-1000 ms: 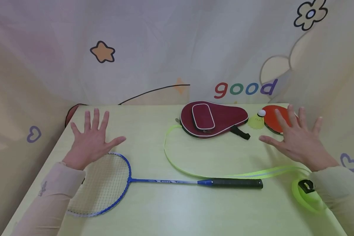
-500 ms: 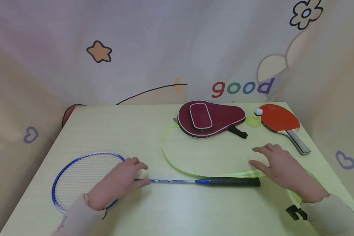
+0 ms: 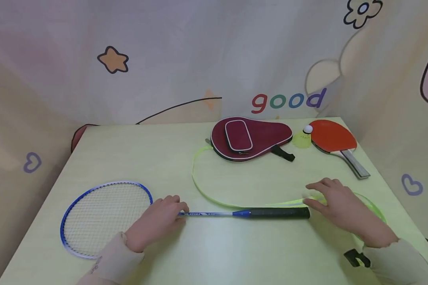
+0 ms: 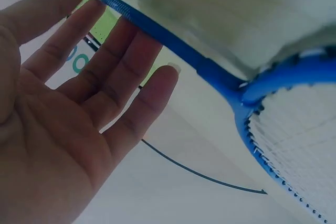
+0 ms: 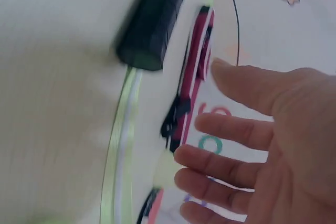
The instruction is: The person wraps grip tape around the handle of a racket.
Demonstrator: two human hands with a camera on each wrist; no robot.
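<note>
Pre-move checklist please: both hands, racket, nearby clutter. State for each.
1. Left hand at the racket shaft: ok, near the strung head.
2. Left-hand grip secure: cannot tell; fingers meet the shaft, but firmness doesn't show.
3. Right hand on the black handle: not ok; it's apart from the handle's end, holding nothing.
4. Green strap well away from handle: not ok; it runs close alongside. Whether they touch: cannot tell.
5. Shuttlecock and red paddle apart from handle: ok, both farther back on the table.
</note>
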